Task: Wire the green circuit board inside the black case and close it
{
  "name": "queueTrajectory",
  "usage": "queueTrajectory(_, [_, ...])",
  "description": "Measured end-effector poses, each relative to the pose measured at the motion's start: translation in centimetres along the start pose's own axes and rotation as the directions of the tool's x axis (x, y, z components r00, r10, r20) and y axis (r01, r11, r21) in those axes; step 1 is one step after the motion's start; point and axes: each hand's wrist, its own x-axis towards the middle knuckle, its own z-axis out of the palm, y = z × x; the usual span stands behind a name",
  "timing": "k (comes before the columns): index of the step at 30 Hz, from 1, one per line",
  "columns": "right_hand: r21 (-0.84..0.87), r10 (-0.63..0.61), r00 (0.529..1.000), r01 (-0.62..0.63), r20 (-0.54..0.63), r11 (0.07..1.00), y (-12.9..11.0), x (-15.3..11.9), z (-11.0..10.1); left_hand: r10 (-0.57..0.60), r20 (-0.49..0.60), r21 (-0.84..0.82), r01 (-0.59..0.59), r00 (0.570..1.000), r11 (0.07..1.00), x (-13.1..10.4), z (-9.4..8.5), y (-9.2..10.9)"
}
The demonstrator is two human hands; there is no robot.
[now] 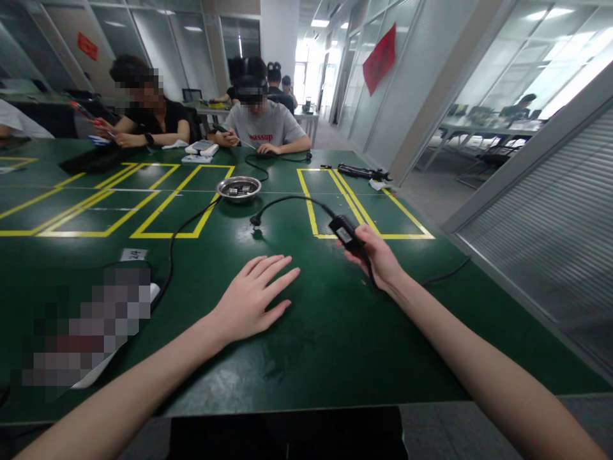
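Note:
My right hand [376,255] is closed around a black power adapter [345,234] with a pale label, held above the green table [306,383]. From the adapter's far end a black cable curves left to a black plug [255,221], which hangs just over or touches the tabletop; I cannot tell which. Another length of cable runs down beside my right wrist. My left hand [256,297] is palm down at the table's middle, fingers spread, holding nothing.
A metal bowl [239,198] with small metal parts stands beyond my hands. A blurred-out object [90,332] and a dark cable [171,255] lie at left. A black tool-like item [359,171] is far right. Two people [263,124] sit across the table.

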Motion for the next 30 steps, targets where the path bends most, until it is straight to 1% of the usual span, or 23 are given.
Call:
queueTrajectory(1, [-0.041,-0.06,0.992,0.055,-0.112,0.998,-0.1,0.6,-1.2,0.009,0.037,-0.026,-0.008,0.999,1.0,-0.1,0.2,-0.1])
queueTrajectory(2, [-0.093,-0.136,0.965,0.118,-0.225,0.989,-0.1,1.2,-2.4,-0.001,0.057,-0.045,0.004,0.998,0.999,-0.3,0.4,-0.1])
queueTrajectory(3, [-0.157,-0.224,0.916,0.18,-0.334,0.971,-0.1,1.7,-3.6,-0.02,0.069,-0.059,0.025,0.997,0.998,-0.4,0.6,-0.2])
queueTrajectory(4, [-0.233,-0.313,0.847,0.23,-0.43,0.945,0.0,2.0,-4.9,-0.035,0.068,-0.067,0.039,0.997,0.997,-0.5,0.7,-0.2])
queueTrajectory(5, [-0.318,-0.378,0.792,0.244,-0.48,0.916,0.2,2.3,-6.1,-0.049,0.056,-0.073,0.053,0.997,0.996,-0.5,0.7,-0.3])
queueTrajectory(6, [-0.408,-0.424,0.753,0.226,-0.503,0.885,0.4,2.4,-7.3,-0.059,0.04,-0.08,0.062,0.997,0.995,-0.5,0.6,-0.3])
queueTrajectory(7, [-0.498,-0.452,0.733,0.179,-0.508,0.849,0.7,2.5,-8.3,-0.066,0.021,-0.09,0.068,0.998,0.994,-0.5,0.6,-0.3])
queueTrajectory(8, [-0.586,-0.47,0.724,0.113,-0.505,0.803,1.0,2.5,-9.3,-0.074,0.005,-0.105,0.074,0.997,0.992,-0.5,0.5,-0.3])
queueTrajectory(9, [-0.667,-0.476,0.726,0.032,-0.496,0.745,1.3,2.4,-10.1,-0.084,-0.006,-0.124,0.082,0.996,0.989,-0.5,0.4,-0.3])
queueTrajectory(10, [-0.734,-0.465,0.74,-0.058,-0.487,0.677,1.7,2.4,-10.9,-0.095,-0.007,-0.147,0.093,0.995,0.985,-0.5,0.4,-0.3])
queueTrajectory(12, [-0.815,-0.4,0.785,-0.218,-0.473,0.537,2.4,2.2,-11.9,-0.119,0.004,-0.199,0.117,0.993,0.973,-0.5,0.5,-0.3])
queueTrajectory(13, [-0.836,-0.365,0.805,-0.271,-0.469,0.478,2.7,2.2,-12.3,-0.13,0.017,-0.225,0.13,0.991,0.966,-0.5,0.6,-0.4])
queueTrajectory(14, [-0.851,-0.336,0.823,-0.298,-0.458,0.432,2.9,2.2,-12.6,-0.138,0.033,-0.246,0.142,0.99,0.959,-0.6,0.7,-0.4])
queueTrajectory(16, [-0.883,-0.306,0.865,-0.269,-0.396,0.384,3.3,2.2,-12.9,-0.152,0.064,-0.271,0.164,0.986,0.948,-0.6,0.8,-0.4])
queueTrajectory(18, [-0.91,-0.286,0.911,-0.177,-0.296,0.375,3.5,2.2,-13.0,-0.161,0.084,-0.276,0.178,0.983,0.945,-0.6,0.7,-0.4])
queueTrajectory(20, [-0.921,-0.274,0.932,-0.124,-0.235,0.369,3.8,2.3,-13.1,-0.158,0.092,-0.276,0.177,0.983,0.945,-0.6,0.5,-0.3])
queueTrajectory(21, [-0.924,-0.278,0.929,-0.138,-0.246,0.357,3.9,2.4,-13.1,-0.154,0.093,-0.278,0.174,0.984,0.945,-0.5,0.4,-0.2])
queueTrajectory(22, [-0.925,-0.291,0.915,-0.176,-0.281,0.338,4.0,2.5,-13.2,-0.15,0.096,-0.28,0.171,0.984,0.945,-0.5,0.3,-0.1])
queueTrajectory(25, [-0.899,-0.357,0.833,-0.334,-0.423,0.285,4.4,2.8,-13.7,-0.143,0.1,-0.288,0.166,0.985,0.943,-0.4,0.2,0.0])
queueTrajectory(27, [-0.879,-0.382,0.795,-0.389,-0.472,0.277,4.5,2.9,-14.1,-0.142,0.101,-0.289,0.166,0.985,0.943,-0.4,0.3,0.0])
queueTrajectory(28, [-0.873,-0.379,0.79,-0.399,-0.482,0.28,4.5,3.0,-14.2,-0.142,0.103,-0.287,0.166,0.984,0.943,-0.4,0.4,0.0])
queueTrajectory(30, [-0.869,-0.347,0.804,-0.395,-0.483,0.297,4.5,2.9,-14.4,-0.14,0.108,-0.283,0.165,0.984,0.945,-0.4,0.4,0.0])
